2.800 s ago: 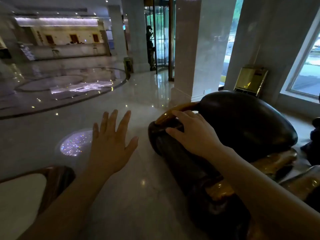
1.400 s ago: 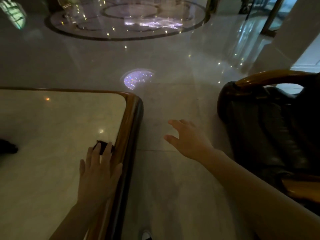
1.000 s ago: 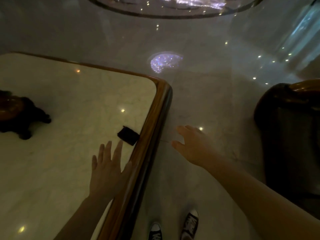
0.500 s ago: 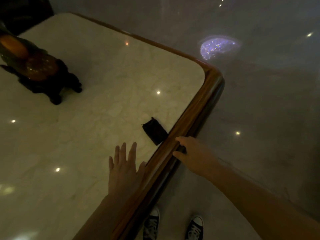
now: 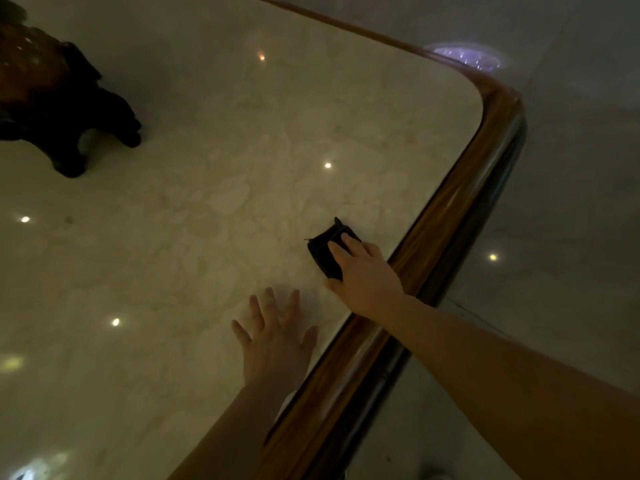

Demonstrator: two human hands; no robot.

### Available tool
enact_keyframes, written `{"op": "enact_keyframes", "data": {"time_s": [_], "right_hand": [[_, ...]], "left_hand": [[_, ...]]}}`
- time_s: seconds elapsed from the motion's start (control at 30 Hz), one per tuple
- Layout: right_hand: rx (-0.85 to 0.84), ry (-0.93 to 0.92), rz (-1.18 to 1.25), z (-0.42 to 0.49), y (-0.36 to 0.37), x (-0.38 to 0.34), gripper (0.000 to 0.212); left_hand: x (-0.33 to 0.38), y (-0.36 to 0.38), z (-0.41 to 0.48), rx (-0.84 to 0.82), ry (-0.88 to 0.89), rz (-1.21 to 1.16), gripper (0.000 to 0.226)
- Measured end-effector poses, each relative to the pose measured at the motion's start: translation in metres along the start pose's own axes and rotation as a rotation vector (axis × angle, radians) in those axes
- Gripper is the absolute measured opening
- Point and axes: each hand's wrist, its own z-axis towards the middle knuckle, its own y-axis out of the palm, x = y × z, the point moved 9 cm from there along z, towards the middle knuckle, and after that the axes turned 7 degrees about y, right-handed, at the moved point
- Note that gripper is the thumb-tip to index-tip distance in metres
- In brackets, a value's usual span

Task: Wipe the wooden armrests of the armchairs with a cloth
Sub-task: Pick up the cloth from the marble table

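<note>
Right hand [image 5: 367, 275] now on folded dark cloth [image 5: 325, 252] right of frame centre, fingers laid over, not yet closed; half second ago beside table rim [image 5: 446, 216]. Left hand [image 5: 277, 337] open, flat. Pickup begins; armrests unwiped.

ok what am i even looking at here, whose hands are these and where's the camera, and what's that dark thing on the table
There is no machine here. A person wears one wide-angle camera on their head, so you look forward and down along their own bare arms. This is the only view.

Below them is a pale marble table with a wooden rim. The right hand lies on a small dark cloth near that rim, fingers over it; it looks like the start of a pick-up, but whether the hand has closed on it cannot be told. The left hand is open and empty, fingers spread over the tabletop. At the far left stands a dark carved ornament. Beyond the table is shiny floor. The cloth is for wiping armchair armrests, which are not in this picture.
</note>
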Motion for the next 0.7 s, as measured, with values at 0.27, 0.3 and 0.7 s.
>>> {"op": "enact_keyframes", "data": {"time_s": [0.27,0.3,0.7], "right_hand": [[0.147,-0.015,-0.312,0.018,0.007,-0.003,0.054],[0.173,-0.029,-0.308,0.019,0.004,-0.006,0.047],[0.019,0.274,0.674,-0.035,-0.047,0.054,0.015]], "left_hand": [[0.0,0.012,0.01,0.024,0.017,0.031,0.072],[0.0,0.013,0.01,0.023,0.019,0.048,0.073],[0.017,-0.045,0.013,-0.057,0.084,0.124,0.073]]}}
